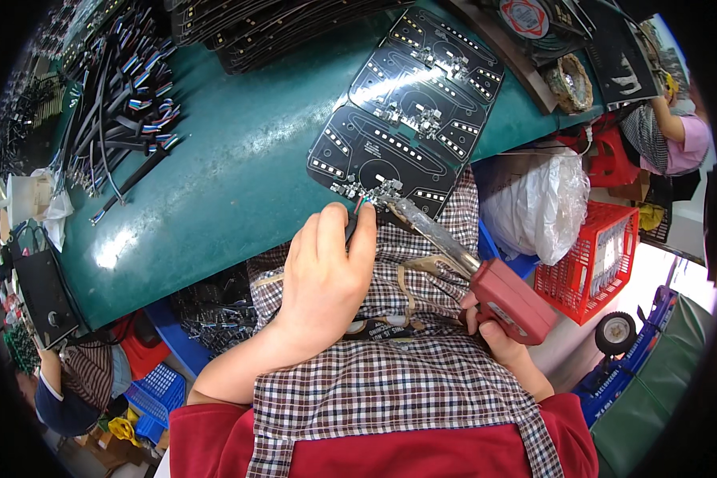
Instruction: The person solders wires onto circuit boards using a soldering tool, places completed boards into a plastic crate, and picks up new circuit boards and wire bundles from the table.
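A black circuit board panel with rows of small white LEDs lies on the green table, its near edge hanging toward my lap. My left hand pinches the end of a dark cable, with thin coloured wires at the board's near edge. My palm hides most of this cable. In my right hand is a red soldering gun, gripped from below. Its long metal barrel slants up to the left, with the tip close to the wire ends. Whether tip and wires touch, I cannot tell.
Loose black cables with coloured wire ends are heaped on the left of the green table. Stacked dark boards stand at the back. Right of me are a plastic bag and a red crate. Other people sit on both sides.
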`<state>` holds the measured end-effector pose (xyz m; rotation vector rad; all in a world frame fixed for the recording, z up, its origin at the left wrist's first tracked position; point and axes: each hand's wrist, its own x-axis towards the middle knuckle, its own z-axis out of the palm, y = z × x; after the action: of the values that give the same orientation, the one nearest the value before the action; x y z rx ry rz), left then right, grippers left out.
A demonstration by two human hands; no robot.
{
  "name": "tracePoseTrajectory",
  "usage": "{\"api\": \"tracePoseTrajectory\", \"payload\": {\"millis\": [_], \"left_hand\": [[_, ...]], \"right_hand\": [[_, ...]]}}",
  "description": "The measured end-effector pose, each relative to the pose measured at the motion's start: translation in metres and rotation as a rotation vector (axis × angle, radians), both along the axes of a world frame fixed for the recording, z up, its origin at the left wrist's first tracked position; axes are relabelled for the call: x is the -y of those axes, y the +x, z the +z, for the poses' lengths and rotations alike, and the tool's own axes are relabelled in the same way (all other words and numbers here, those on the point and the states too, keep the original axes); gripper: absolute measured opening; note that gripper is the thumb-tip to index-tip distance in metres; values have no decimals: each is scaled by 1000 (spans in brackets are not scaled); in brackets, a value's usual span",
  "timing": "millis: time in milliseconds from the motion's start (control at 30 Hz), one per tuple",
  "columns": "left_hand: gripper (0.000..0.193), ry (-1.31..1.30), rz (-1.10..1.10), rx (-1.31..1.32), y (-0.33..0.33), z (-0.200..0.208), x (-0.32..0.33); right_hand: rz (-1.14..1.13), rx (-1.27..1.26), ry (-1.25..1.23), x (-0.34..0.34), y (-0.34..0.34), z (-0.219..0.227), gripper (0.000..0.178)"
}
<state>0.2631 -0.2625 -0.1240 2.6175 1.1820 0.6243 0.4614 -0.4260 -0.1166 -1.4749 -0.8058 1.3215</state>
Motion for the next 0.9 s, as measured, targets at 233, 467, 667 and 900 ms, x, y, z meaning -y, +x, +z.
{"api": "tracePoseTrajectory", "payload": {"millis": [233, 467, 667, 900], "left_hand": [[37, 35, -7, -7, 1, -1, 0], [37, 69, -20, -76, 4, 2, 3], [39, 46, -13, -85, 4, 1, 3], [41, 24, -33, -87, 3, 5, -1]], "right_hand": [[23, -38, -24, 4, 1, -7, 67], [222, 588, 167, -6, 7, -4, 59], [265, 825, 441, -28, 6, 6, 60], [198, 532, 149, 6, 16, -5, 59]]}}
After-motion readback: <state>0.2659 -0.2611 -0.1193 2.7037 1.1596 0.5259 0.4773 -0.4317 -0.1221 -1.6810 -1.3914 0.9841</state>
